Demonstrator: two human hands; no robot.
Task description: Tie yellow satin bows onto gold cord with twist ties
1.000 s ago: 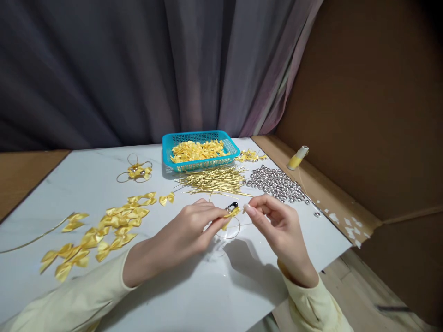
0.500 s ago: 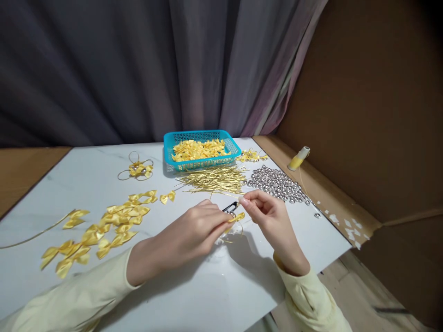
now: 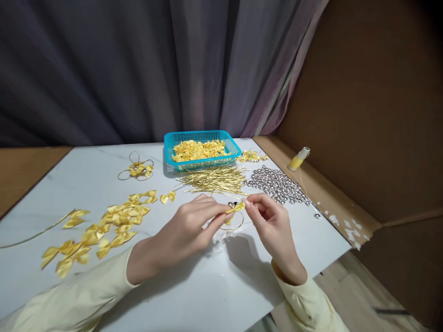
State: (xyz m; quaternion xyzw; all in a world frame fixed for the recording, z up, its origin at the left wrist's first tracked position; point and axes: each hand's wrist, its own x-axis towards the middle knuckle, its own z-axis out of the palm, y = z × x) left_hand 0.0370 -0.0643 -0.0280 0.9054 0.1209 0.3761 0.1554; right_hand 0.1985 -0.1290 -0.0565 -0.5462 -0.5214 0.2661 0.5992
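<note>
My left hand [image 3: 187,221] pinches a yellow ribbon bow [image 3: 237,207] between thumb and forefinger, above the table. Silver beads [image 3: 231,204] sit at the bow, and a thin gold cord loop [image 3: 238,226] hangs below it. Behind the bow a bit of a small black object shows; the rest is hidden. Close to the bow's right end, my right hand [image 3: 273,221] has thumb and forefinger pressed together. What they hold, if anything, is too small to make out.
Yellow bows [image 3: 117,221] lie at left, near a finished-looking bow cluster [image 3: 140,170]. Behind stand a blue basket [image 3: 202,163] of bows, gold cord pieces [image 3: 214,179] and silver beads [image 3: 277,184]. A yellow thread spool [image 3: 298,159] stands on the cardboard at right.
My right hand rose over the bow to the black object, then came back down to the bow's right end. The bow tilted in my left hand, and the black object is now mostly hidden.
</note>
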